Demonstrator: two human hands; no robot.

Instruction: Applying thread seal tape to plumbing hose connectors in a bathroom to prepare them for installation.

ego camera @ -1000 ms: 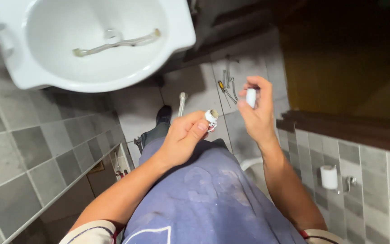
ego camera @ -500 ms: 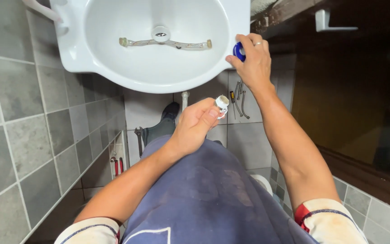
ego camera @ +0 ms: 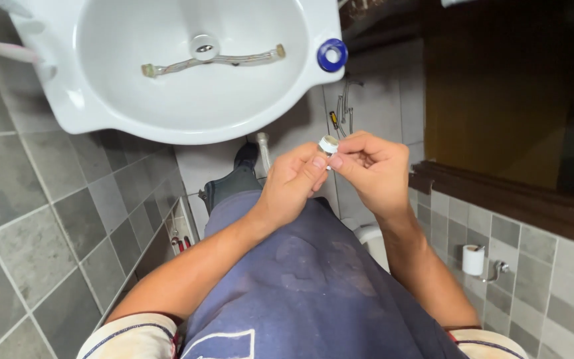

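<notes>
Pinching a small fitting below the basin

Running left to right: a white basin [ego camera: 88,110], cut off at the top edge, holds a braided hose [ego camera: 214,61] beside its drain; a blue tape roll [ego camera: 332,54] sits on its right rim. Below, the left hand [ego camera: 290,186] and right hand [ego camera: 370,169] meet, fingertips pressed together on a small white-capped fitting [ego camera: 328,144], mostly hidden by fingers. Tools on the floor [ego camera: 341,110] are too dim to identify. A toilet-paper roll [ego camera: 473,259] hangs far right.

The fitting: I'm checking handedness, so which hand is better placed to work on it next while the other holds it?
Probably the right hand: its fingers pinch at the fitting from the side, while the left hand grips it from below, steadying it.
</notes>
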